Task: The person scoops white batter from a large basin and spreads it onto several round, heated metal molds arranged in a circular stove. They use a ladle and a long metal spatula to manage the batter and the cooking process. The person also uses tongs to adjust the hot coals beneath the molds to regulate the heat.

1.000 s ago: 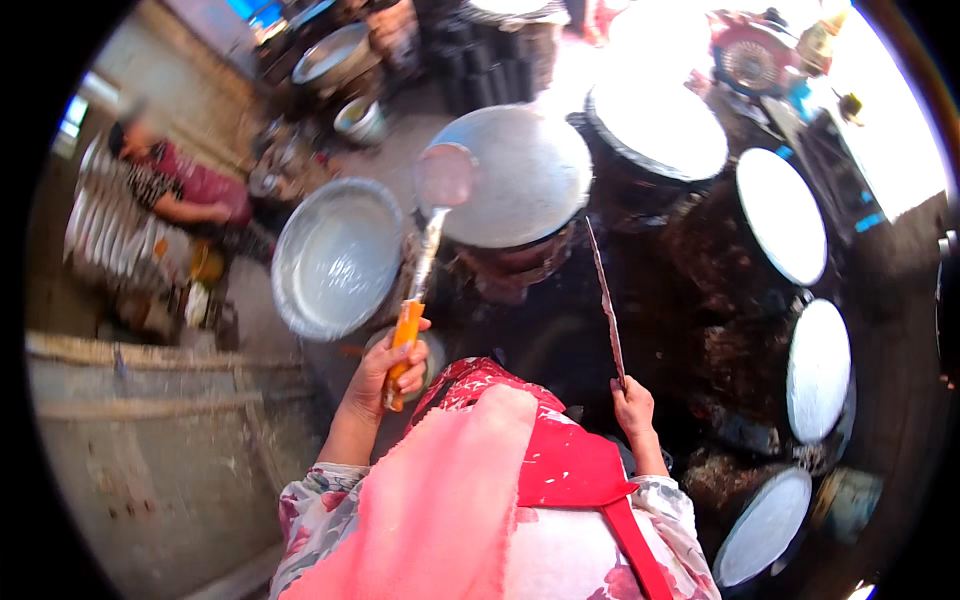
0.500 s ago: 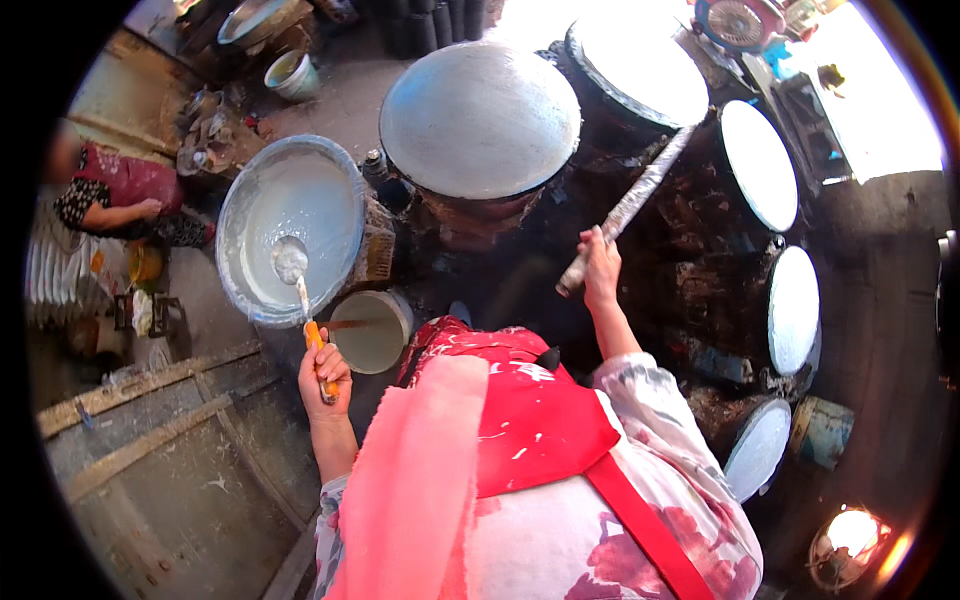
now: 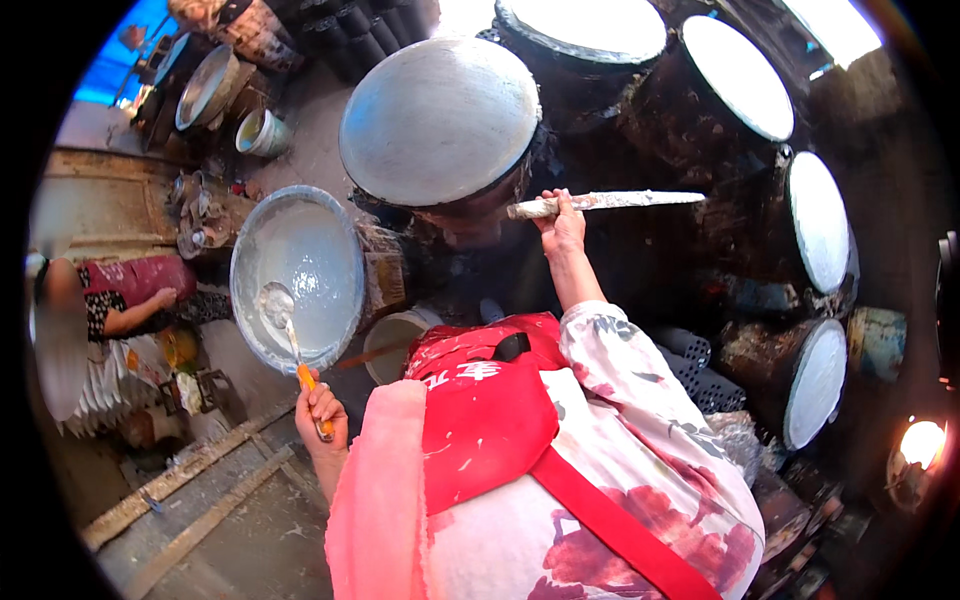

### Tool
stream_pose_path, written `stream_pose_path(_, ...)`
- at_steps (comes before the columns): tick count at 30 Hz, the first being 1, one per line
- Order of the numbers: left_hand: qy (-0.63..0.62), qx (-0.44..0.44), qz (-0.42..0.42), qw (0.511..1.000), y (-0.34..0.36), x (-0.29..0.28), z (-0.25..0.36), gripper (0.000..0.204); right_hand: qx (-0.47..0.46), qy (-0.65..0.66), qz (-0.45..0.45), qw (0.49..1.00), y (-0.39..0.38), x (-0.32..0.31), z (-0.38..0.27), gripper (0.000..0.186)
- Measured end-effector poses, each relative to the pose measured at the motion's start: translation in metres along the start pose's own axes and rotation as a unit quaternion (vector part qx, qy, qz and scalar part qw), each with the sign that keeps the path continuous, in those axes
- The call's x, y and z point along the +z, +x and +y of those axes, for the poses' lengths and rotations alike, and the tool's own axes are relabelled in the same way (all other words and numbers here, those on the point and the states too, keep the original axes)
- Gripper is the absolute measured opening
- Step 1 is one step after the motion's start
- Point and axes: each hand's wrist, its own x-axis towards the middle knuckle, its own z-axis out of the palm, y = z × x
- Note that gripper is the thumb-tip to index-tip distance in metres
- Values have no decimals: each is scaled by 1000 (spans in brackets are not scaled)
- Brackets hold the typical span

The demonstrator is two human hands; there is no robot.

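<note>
My left hand [image 3: 322, 412] is closed round the orange handle of a ladle [image 3: 291, 338]. The ladle's whitish, coated bowl is over or in the pale batter of a wide round basin [image 3: 241, 247]; how deep it sits I cannot tell. My right hand [image 3: 565, 238] grips one end of a long, flat stick [image 3: 640, 200] crusted with batter, which points right, level, over the dark space between the griddles. Nearest to that hand is a large round grey griddle [image 3: 440, 120] on a dark stove. A white bucket [image 3: 385, 350] with a brown stick across it stands beside the basin.
More pale-topped griddles [image 3: 740, 78] on dark stoves curve round to my right. Perforated coal briquettes [image 3: 685, 345] lie by my right side, near a bright lamp [image 3: 921, 443]. Another person [image 3: 140, 290] is at the far left. A wooden-framed panel [image 3: 230, 520] stands at lower left.
The view has turned right. My right hand has drawn the stick back from the rim of a far griddle and swung it level. My left hand still holds the ladle at the basin.
</note>
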Motion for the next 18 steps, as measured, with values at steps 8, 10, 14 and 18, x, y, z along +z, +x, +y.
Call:
stream_pose_path(8,50,-49,-9,998,11,8,11,27,-43,165,31,985,35,15,20,24)
stream_pose_path(10,62,-66,-9,996,14,9,17,28,-36,174,21,984,33,25,28,24)
stream_pose_path(14,90,-115,-50,988,17,1,30,29,15,263,0,965,26,30,36,25)
stream_pose_path(18,115,-101,-12,988,13,13,30,31,52,305,3,951,24,31,39,25)
